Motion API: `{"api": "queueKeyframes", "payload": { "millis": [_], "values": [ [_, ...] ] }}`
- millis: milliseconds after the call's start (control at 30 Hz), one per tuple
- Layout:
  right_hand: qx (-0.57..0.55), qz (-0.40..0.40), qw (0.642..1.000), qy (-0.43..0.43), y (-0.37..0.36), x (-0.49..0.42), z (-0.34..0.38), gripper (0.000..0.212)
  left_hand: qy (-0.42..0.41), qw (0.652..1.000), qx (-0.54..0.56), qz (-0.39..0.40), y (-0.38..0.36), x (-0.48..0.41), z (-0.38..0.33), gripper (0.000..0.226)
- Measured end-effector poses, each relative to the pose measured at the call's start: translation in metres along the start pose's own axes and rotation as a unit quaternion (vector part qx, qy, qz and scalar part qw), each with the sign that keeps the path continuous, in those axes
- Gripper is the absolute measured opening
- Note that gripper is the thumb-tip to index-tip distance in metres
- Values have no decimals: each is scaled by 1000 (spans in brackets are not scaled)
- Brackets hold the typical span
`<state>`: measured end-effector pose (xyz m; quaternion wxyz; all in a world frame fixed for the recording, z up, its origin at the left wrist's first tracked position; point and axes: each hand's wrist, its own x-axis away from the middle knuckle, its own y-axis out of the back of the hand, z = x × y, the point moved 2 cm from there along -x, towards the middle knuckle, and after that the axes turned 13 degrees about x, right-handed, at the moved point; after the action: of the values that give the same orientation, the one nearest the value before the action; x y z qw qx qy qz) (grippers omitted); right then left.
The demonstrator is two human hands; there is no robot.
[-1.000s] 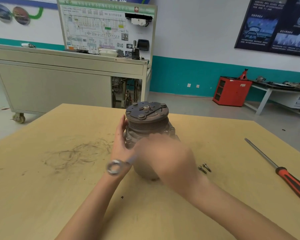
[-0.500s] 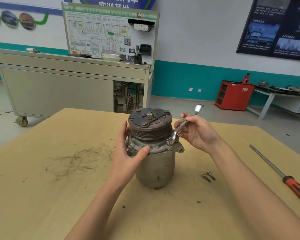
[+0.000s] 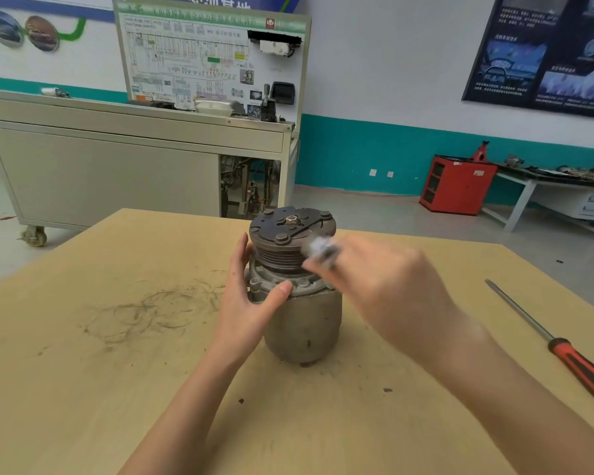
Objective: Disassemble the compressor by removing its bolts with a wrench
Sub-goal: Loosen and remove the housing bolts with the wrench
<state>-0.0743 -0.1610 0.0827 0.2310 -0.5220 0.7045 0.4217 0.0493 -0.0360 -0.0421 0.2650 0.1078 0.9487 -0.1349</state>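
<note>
**Compressor upright on the table, one hand bracing, the other on the wrench**

The compressor (image 3: 302, 317) stands upright near the middle of the wooden table (image 3: 117, 371), its pulley and clutch plate on top. The left hand (image 3: 246, 303) grips its left side, fingers wrapped round the back and the thumb (image 3: 278, 289) pressed on the flange just beside a flange bolt (image 3: 254, 281). The right hand (image 3: 384, 289) is blurred beside the pulley on the right. Its fingers are curled round a silver wrench (image 3: 319, 249), also blurred, which sits against the pulley grooves.

A red-handled screwdriver (image 3: 563, 351) lies on the table well apart to the right. On the floor behind stands a red cabinet (image 3: 460, 186) with open shelves on its left face. What they hold is too small to tell.
</note>
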Motion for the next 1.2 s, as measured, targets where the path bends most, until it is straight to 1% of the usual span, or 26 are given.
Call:
{"api": "queueKeyframes", "payload": {
  "millis": [67, 100, 133, 233, 267, 367, 433, 500, 567, 600, 633, 667, 700, 733, 767, 800, 833, 867, 900, 933, 1000, 1067, 1100, 1133, 1167, 1200],
  "values": [
    [76, 39, 996, 36, 2, 1, 19, 16, -8, 1000, 17, 11, -1, -2, 4, 96],
    [103, 49, 993, 40, 2, 2, 27, 11, -17, 999, 25, 10, -2, -3, 5, 92],
    [124, 52, 990, 44, 1, 2, 33, 11, -24, 999, 33, 0, -3, -6, 7, 90],
    [157, 54, 986, 32, -6, 0, 46, 30, -11, 996, 68, -51, -5, -13, 13, 94],
    [167, 57, 984, 32, -10, 0, 51, 35, -10, 996, 62, -60, -4, -14, 16, 91],
    [191, 62, 979, 37, -19, 0, 65, 51, -19, 997, 45, -62, -1, -14, 22, 77],
    [195, 61, 979, 26, -23, 0, 70, 56, -26, 998, 34, -51, -1, -12, 20, 76],
    [165, 41, 985, 10, -22, 4, 67, 51, -26, 999, 29, -34, -1, -9, 14, 80],
    [114, -16, 993, 21, -22, 19, 51, 36, -23, 1000, 15, -5, -1, -5, 8, 89],
    [67, -39, 997, 22, -21, 29, 39, 30, -19, 1000, 13, 4, -1, -3, 5, 93],
    [-11, -55, 998, 0, -20, 40, 25, 30, -13, 1000, 13, 5, 0, -1, 3, 97],
    [-134, -53, 988, -54, -20, 50, 9, 32, -6, 1000, 14, 3, 1, 1, 0, 99],
    [-284, -35, 949, -133, -23, 58, -6, 30, -1, 1000, 12, 0, 2, 1, -1, 100],
    [-432, -15, 874, -221, -27, 63, -20, 27, 3, 1000, 9, -2, 2, 1, -3, 101],
    [-551, 9, 780, -295, -35, 66, -32, 27, 5, 1000, 7, -2, 2, 1, -4, 101],
    [-627, 41, 693, -353, -45, 67, -43, 29, 7, 1000, 8, -2, 3, 0, -4, 101],
    [-672, 79, 626, -388, -55, 66, -53, 33, 8, 1000, 11, -1, 4, -1, -5, 100],
    [-695, 118, 579, -411, -66, 63, -60, 35, 11, 1000, 14, 1, 5, -2, -5, 100],
    [-705, 154, 548, -423, -76, 60, -65, 36, 16, 1000, 19, 4, 6, -3, -6, 99],
    [-710, 182, 528, -430, -86, 57, -69, 35, 19, 1000, 23, 7, 7, -5, -7, 99],
    [-717, 220, 502, -431, -102, 50, -73, 28, 23, 999, 26, 13, 8, -6, -9, 99],
    [-730, 236, 486, -420, -109, 43, -74, 22, 27, 999, 30, 19, 8, -7, -11, 99],
    [-732, 234, 485, -418, -109, 39, -75, 23, 30, 999, 36, 22, 8, -8, -12, 100],
    [-728, 225, 492, -421, -107, 35, -77, 26, 32, 998, 42, 24, 7, -8, -12, 101],
    [-713, 208, 516, -427, -102, 31, -80, 31, 33, 998, 47, 24, 7, -8, -12, 101],
    [-682, 187, 560, -432, -94, 28, -83, 35, 31, 998, 48, 23, 7, -8, -12, 100]
  ]
}}
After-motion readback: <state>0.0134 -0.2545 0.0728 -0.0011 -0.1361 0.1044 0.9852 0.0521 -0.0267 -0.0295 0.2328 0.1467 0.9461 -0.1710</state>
